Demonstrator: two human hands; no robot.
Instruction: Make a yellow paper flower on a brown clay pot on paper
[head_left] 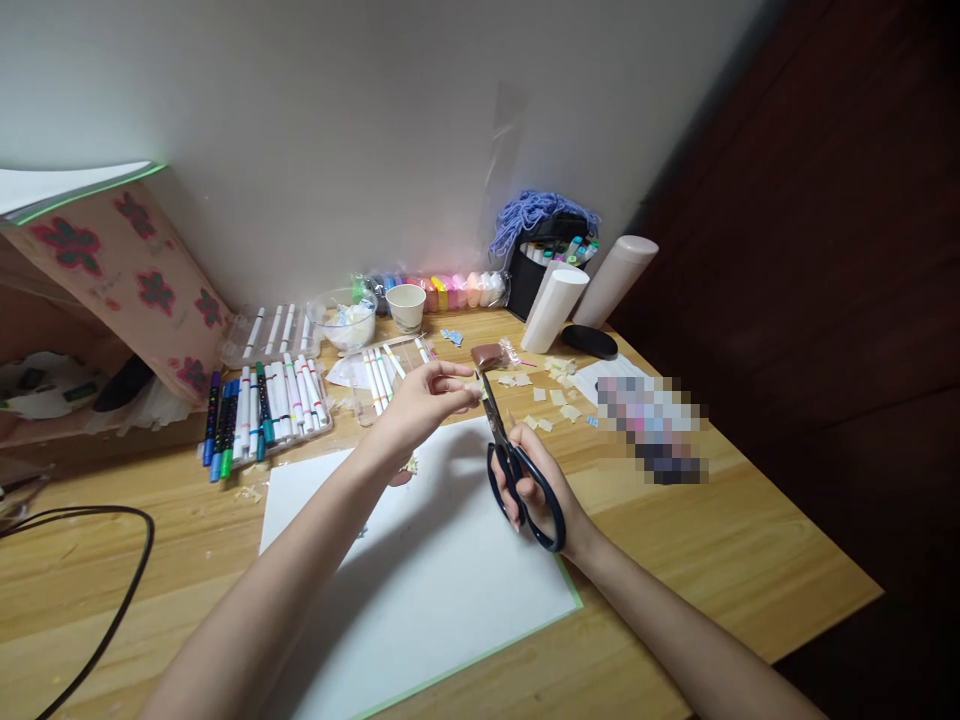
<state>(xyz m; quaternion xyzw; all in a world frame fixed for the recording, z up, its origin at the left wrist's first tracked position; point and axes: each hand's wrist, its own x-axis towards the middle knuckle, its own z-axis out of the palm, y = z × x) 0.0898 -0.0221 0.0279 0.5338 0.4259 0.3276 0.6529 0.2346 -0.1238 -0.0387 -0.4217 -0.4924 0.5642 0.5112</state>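
Note:
My right hand [544,485] is wrapped through the handles of black-handled scissors [508,450], whose blades point up and away from me. At the blade tips, my left hand [431,395] pinches a small pale yellowish scrap of paper [481,393] between thumb and fingers. Both hands are above a white sheet [450,560] with a green edge. Partly hidden behind my left wrist, a small brown shape with pale bits [403,477] lies on the sheet. Cut paper pieces [557,398] are scattered on the table beyond the scissors.
Markers [270,405] lie at the left, near a clear bowl [343,320] and paper cup [406,307]. Coloured clay packs [450,290] line the wall. A black pen holder [525,280] with blue yarn and two white cylinders [555,308] stand behind. A black cable [146,560] curves at left.

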